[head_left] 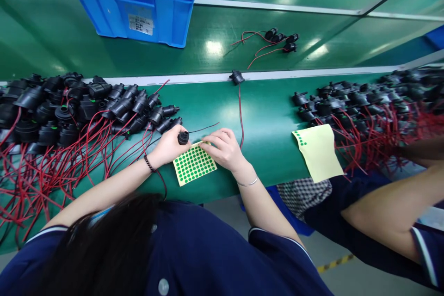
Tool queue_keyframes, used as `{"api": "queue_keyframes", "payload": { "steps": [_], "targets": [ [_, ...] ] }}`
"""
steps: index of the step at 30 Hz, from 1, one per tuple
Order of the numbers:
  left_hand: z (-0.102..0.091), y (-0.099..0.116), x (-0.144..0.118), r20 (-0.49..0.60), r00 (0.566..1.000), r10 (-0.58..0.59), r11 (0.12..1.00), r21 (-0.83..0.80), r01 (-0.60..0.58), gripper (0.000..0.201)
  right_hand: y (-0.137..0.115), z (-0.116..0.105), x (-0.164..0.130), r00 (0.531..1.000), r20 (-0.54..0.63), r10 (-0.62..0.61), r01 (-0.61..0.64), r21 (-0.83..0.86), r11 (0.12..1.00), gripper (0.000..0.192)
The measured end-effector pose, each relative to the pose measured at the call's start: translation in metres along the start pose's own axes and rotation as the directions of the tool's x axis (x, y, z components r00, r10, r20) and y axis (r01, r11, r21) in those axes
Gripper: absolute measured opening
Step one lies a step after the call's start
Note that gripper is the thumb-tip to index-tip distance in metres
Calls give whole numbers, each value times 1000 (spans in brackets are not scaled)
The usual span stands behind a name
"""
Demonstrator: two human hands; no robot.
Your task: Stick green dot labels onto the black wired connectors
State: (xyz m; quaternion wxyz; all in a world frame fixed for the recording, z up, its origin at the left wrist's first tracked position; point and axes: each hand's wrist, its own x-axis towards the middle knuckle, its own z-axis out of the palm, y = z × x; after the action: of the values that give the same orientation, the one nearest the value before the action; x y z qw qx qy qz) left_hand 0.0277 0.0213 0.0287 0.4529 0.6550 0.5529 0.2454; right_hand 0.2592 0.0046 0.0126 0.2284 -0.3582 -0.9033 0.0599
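My left hand (170, 144) is closed round a small black pump (183, 137), its round end facing up from between thumb and fingers. Below it lies a pale yellow sheet of round green stickers (194, 165), with rows of dots across it. The fingertips of my right hand (224, 148) pinch at the top edge of this sheet; whether a loose sticker is between them is too small to tell. A thin dark wire (204, 128) runs past my left hand. Just beyond my right hand a single black pump (237, 77) rests with its red wire towards me.
Heaped pumps (65, 111) with tangled red wires (58, 180) fill the left. Another heap (357, 97) lies right, beside a mostly bare sticker sheet (321, 155) and a co-worker's arm (388, 208). A blue crate (166, 18) and several pumps (277, 37) stand behind the white ledge (277, 74).
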Motion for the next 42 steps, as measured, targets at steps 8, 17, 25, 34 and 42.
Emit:
{"api": "queue_keyframes", "payload": {
  "steps": [8,17,25,34,42],
  "targets": [
    [0,0,0,9,1000,8,1000,-2,-8,19,-4,3,6,995,-66,77,-66,153,986,10],
    [0,5,-4,149,987,58,992,-117,-41,32,-10,4,6,877,197,438,-473,517,714,16],
    [4,3,0,80,995,60,998,14,-62,26,-12,2,8,932,188,310,-361,408,839,10],
    [0,4,3,68,998,1,1000,-29,1,24,-12,1,9,990,-74,122,-107,186,977,8],
    [4,-3,-14,-44,982,185,969,-160,-190,30,-35,-5,21,797,106,595,-443,771,457,17]
  ]
}}
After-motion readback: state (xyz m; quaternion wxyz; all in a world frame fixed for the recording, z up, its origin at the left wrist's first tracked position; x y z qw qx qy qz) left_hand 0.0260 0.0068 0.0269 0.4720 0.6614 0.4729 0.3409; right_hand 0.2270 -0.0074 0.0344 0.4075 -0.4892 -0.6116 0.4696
